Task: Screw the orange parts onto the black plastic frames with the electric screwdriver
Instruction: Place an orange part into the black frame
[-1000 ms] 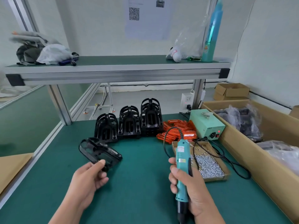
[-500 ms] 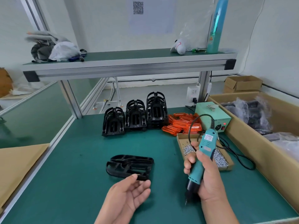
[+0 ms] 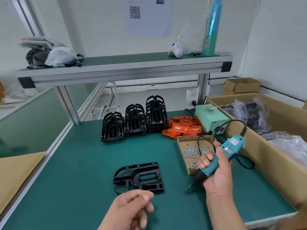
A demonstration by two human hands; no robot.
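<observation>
Green bench mat [image 3: 74,171]. Above, at back: upper shelf [image 3: 126,70] on alu. posts. On shelf, L end: heap of cloth & plastic bags [image 3: 49,53]; R end: tall teal bottle [image 3: 212,30], upright, small white object [image 3: 176,50] beside. On wall behind: paper sheet [image 3: 148,15] w/ QR code. By R post: wall socket [image 3: 192,97], plug in. On mat, back R: pale green power box [image 3: 210,117], red switch lit. In front of that: shallow cardboard tray [image 3: 187,138] of loose screws. Along R edge: big cardboard box [image 3: 265,163] w/ dark items in clear bags [image 3: 245,112]. Behind that: small carton [image 3: 241,85]. Far L: brown cardboard sheet [image 3: 16,173].
</observation>
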